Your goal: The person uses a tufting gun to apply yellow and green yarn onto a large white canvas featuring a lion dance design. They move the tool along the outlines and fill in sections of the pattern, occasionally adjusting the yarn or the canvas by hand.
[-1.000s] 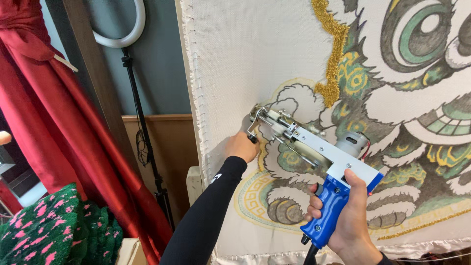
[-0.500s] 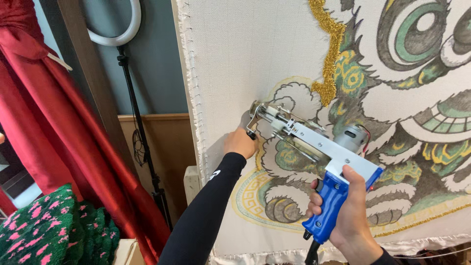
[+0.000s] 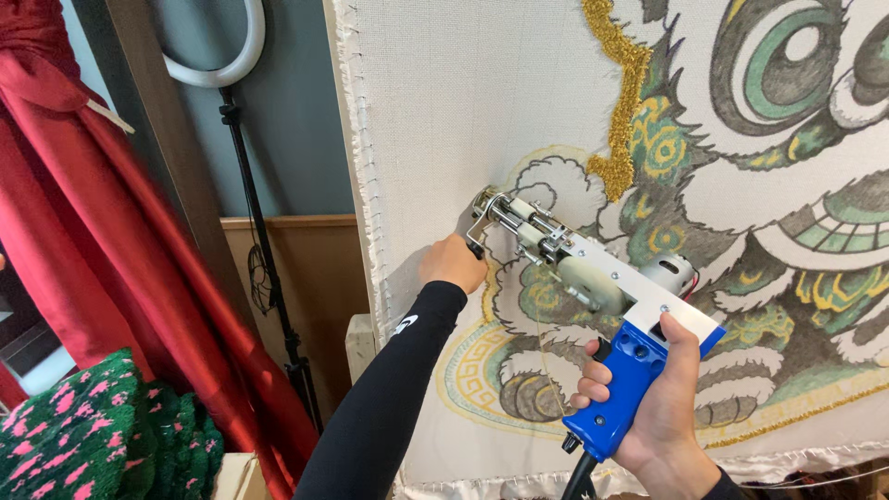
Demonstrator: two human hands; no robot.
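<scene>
I hold a tufting gun [image 3: 593,278] with a white body and a blue grip against a stretched white cloth [image 3: 444,102]. My right hand [image 3: 648,407] wraps the blue grip low on the right. My left hand [image 3: 452,262], in a black sleeve, grips the front handle by the gun's tip, which touches the cloth. A drawn lion-like figure [image 3: 759,157] in green, yellow and grey covers the cloth, with a tufted gold strip [image 3: 622,102] above the gun. A thin yarn hangs below the gun.
A red curtain [image 3: 83,231] hangs at the left. A ring light on a black stand [image 3: 250,185] is beside the frame's edge. A green and pink tufted piece [image 3: 93,426] lies at the lower left. Wood panelling [image 3: 306,268] is behind.
The view has drifted slightly; the gun and both hands sit a little lower and to the right against the cloth. Both grips are unchanged.
</scene>
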